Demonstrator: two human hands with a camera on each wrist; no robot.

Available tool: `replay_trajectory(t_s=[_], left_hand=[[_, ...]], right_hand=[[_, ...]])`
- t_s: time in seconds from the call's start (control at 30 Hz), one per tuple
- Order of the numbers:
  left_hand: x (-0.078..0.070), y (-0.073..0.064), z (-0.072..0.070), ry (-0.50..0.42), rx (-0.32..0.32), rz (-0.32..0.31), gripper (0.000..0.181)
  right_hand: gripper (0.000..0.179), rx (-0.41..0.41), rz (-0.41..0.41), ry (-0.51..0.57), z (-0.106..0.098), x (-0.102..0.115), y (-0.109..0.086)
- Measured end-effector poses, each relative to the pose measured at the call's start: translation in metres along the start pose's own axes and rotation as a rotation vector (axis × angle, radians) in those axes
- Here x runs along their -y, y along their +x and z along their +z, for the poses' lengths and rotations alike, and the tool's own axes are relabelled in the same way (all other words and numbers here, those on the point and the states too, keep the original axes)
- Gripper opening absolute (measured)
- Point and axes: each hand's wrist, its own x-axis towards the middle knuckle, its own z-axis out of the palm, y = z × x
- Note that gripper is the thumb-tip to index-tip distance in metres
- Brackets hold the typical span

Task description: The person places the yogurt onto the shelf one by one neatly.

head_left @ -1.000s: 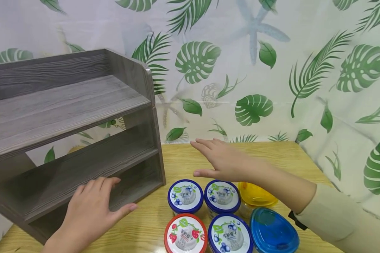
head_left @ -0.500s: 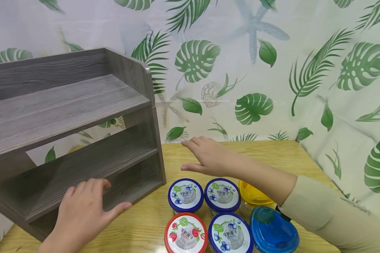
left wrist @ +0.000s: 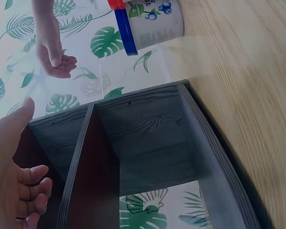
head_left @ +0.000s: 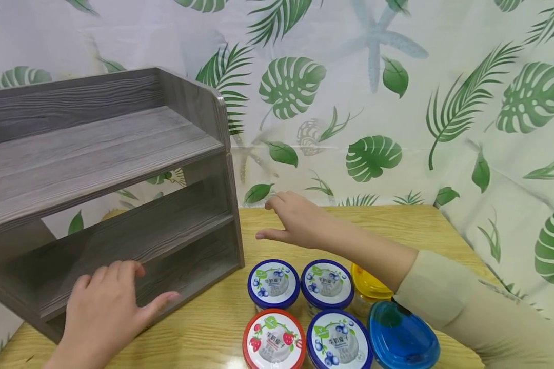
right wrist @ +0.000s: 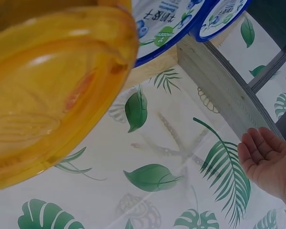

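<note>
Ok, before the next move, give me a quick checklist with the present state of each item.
1. Left hand holding nothing: ok.
2. Right hand holding nothing: ok, raised above the table.
3. Red-rimmed tub lidded: ok.
4. Yellow container unobstructed in the head view: not ok, the right forearm hides part of it.
5. Shelf unit front unblocked in the head view: not ok, the left hand covers part of the lower opening.
6. Red-rimmed tub full: cannot tell, its lid hides the inside.

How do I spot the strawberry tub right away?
Start at the grey shelf, then look right to the four round tubs with printed lids. The strawberry tub is in the near row, on the left. Only this one is red-rimmed; the other three are blue-rimmed.
</note>
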Motion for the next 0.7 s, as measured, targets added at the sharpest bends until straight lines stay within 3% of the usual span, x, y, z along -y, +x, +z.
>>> replay_trajectory(t_s=[0.13, 0.37, 0.7], left_hand=[[0.004, -0.001, -0.001, 0.045, -0.11, 0.044, 0.09], [0.011, -0.001, -0.004, 0.081, -0.172, 0.025, 0.09], [0.018, -0.004, -0.009, 0.147, -0.224, -0.008, 0.093]], right_hand=[[0.054, -0.032, -0.002, -0.064, 0.002, 0.0, 0.005], [0.052, -0.095, -0.016, -0.143, 0.007, -0.001, 0.013], [0.044, -0.434, -0.264, -0.23, 0.018, -0.011, 0.025]])
